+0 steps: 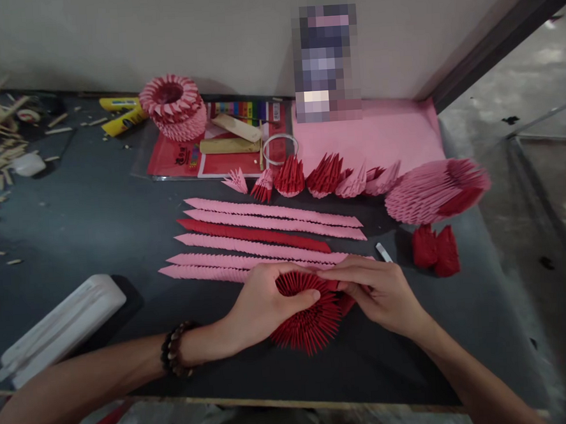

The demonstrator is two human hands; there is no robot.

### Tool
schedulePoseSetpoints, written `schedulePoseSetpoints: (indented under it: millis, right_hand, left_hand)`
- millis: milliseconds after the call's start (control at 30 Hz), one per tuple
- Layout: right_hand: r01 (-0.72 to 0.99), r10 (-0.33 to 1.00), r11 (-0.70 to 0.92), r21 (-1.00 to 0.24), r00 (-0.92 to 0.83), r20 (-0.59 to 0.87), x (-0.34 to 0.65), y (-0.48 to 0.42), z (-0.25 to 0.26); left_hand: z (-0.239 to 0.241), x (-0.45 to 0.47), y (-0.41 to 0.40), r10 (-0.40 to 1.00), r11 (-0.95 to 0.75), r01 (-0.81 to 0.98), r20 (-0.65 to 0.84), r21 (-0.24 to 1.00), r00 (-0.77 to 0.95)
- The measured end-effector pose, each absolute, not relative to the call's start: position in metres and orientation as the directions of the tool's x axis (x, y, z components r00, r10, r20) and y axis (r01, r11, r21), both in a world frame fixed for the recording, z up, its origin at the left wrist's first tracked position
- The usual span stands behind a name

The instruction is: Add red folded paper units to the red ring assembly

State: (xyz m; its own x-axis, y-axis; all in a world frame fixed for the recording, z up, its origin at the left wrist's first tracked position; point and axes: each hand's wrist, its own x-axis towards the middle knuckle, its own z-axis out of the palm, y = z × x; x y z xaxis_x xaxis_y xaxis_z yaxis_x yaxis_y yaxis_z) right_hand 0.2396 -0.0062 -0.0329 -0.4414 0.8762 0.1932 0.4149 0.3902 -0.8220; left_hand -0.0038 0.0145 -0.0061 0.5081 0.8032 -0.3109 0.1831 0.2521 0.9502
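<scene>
Round red spiky paper piece (314, 331), no long axis, held in my left fingers (299, 302), thumb across its top, and lying just left of my right fingers (354, 273), which pinch a small red fold (333, 286) at its rim

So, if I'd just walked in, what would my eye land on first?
Probably the spiky red disc near the front edge of the table, with the left hand on it and the right hand at its right side. Just beyond lie long pink strips with one red strip among them. A pink-and-red pot stands farther back, left of the middle.
</scene>
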Motion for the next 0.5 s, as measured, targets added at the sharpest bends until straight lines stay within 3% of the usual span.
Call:
schedulePoseSetpoints:
  millis: [500]
  right_hand:
    - [0.402,0.819,0.501,-0.766,-0.507,0.269,0.2451,-0.0082,-0.0410]
  left_hand:
    - [-0.0010,-0.0035,0.0165,0.786,0.244,0.206,-0.318,0.948,0.531]
